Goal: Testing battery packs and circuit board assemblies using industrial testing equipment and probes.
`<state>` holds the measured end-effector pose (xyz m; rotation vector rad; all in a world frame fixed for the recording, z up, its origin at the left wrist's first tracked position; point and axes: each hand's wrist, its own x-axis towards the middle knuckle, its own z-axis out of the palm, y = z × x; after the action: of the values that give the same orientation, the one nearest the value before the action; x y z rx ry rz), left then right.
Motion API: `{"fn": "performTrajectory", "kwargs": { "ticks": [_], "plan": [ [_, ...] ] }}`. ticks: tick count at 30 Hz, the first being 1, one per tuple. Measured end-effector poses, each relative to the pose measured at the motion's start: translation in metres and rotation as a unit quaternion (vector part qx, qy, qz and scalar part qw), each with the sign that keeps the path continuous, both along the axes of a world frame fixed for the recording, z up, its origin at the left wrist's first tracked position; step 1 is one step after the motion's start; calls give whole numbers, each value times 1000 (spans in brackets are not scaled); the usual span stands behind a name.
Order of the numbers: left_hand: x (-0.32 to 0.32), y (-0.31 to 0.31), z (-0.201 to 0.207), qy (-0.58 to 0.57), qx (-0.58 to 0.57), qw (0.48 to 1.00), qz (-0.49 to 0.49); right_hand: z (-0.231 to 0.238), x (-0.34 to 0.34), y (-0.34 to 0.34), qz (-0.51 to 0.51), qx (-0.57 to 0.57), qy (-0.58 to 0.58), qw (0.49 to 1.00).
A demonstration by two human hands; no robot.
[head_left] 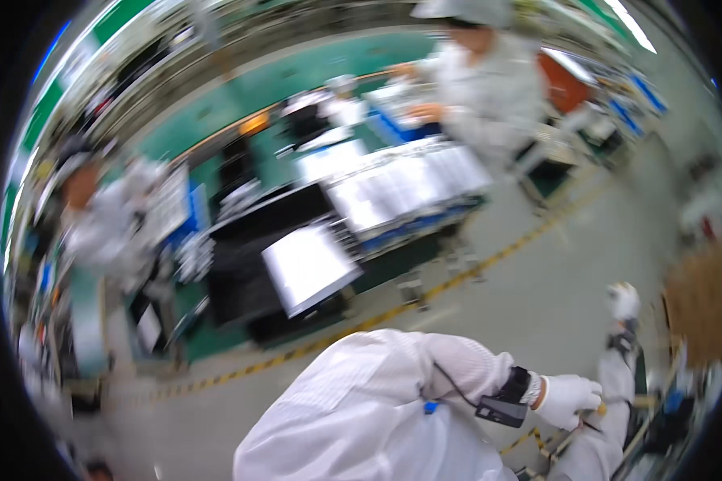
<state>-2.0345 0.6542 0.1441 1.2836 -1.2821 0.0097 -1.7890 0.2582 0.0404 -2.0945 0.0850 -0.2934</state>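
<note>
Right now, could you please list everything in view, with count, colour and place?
co-worker: one, white clothing, upper right
second co-worker: one, white clothing, left
bright panel: one, white, centre
shiny panels: count blurred, silvery white, above centre
orange item: one, orange, upper left of centre
floor tape: main strip, yellow-black, across floor
cardboard: count unclear, brown, right edge
small parts: blurred, uncountable
left hand: one, white glove, by the right sleeve
right hand: one, white glove, far right
</note>
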Motion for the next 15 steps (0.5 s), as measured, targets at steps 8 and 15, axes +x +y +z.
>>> {"fn": "performTrajectory", "kwargs": {
  "ticks": [8, 15],
  "plan": [
    [140, -175, 29, -78, 60, 995, 13, 13, 99, -16, -134, -201, 13, 970],
    [281, -342, 27, -55, 117, 988, -81, -21, 205, -203, -201, -7, 136, 970]
  ]
}}
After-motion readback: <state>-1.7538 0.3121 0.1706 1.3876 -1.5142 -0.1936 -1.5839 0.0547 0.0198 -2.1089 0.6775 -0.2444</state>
